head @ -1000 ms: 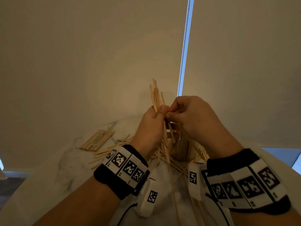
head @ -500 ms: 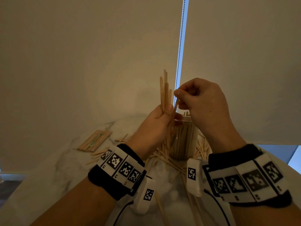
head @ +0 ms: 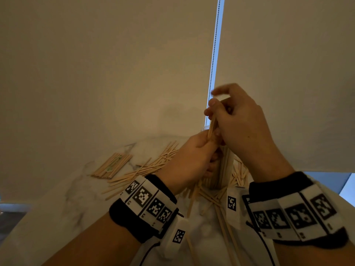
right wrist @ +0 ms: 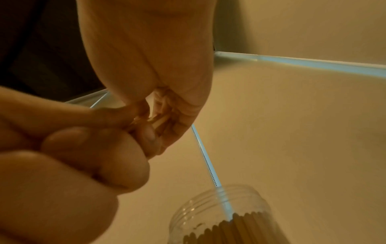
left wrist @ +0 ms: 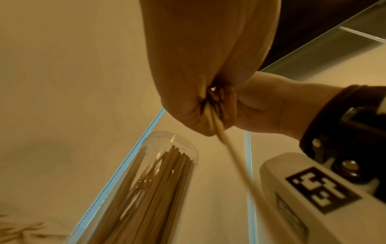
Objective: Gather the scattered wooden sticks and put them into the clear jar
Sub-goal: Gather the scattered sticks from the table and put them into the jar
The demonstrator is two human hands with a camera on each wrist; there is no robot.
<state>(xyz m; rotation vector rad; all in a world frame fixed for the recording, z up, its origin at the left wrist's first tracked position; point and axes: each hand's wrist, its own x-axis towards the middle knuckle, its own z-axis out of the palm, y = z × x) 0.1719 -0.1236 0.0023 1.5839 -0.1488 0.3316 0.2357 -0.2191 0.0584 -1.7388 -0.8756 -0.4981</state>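
Clear jar (left wrist: pixel 144 186) stood upright on the desk (head: pixel 57 204), open-mouthed and already well stocked with sticks standing on end; in the head view it was mostly hidden behind both hands. A small bundle of wooden sticks (head: pixel 211 129) was held above and just beside the jar mouth. Left hand (head: pixel 189 160) was curled round the bundle's lower part. Right hand (head: pixel 240 127) pinched the upper ends with thumb and fingers, index finger lifted free. The two hands touched, both clamped on the same bundle. One stick (left wrist: pixel 236 163) trailed down out of the left fist, loose of the rest.

Many scattered sticks (head: pixel 151 167) lay on the desk left of the jar and around its foot, plus a tidy stack (head: pixel 111 166) further left. Task judged perhaps half done.

For this step: square the ends first, draw the stray stick back in line, aim the bundle's lower ends inside the rim, then loosen the lower grip and let the sticks slide down. A crooked stick would likely catch on the rim or on those already inside.
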